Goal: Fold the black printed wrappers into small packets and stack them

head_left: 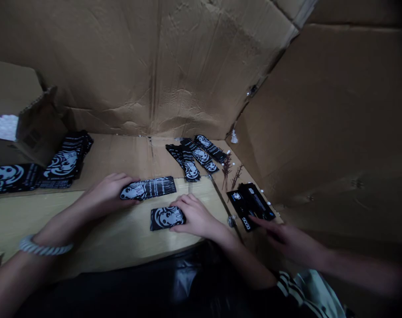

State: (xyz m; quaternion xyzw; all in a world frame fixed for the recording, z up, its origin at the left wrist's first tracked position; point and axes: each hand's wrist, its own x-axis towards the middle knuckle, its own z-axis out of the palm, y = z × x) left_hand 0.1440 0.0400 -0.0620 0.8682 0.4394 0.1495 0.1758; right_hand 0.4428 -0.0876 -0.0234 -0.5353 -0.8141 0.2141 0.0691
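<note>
**Hands on black printed packets**

Left hand [104,192] curled over one end of a black printed packet [149,187], grip unclear. Right hand [196,215] lying slightly spread on a second packet [166,218], not gripping. Packet stacks [65,159] farther along the cardboard-lined bench [121,150]; a co-worker's hand [287,240] off to the right.

left hand [104,194]: 1 | right hand [196,216]: 1 | other person's hand [287,238]: 1 | black printed packets [148,188] under left fingers: 1 | black printed packets under right fingers [187,205]: 1 | packet stacks [65,161] beyond left fingers: 2 | packet stacks [189,163] beyond right fingers: 3 | dried sprigs [226,170] beyond right fingers: 2 | black cards [250,203] right of right fingers: 2
</note>
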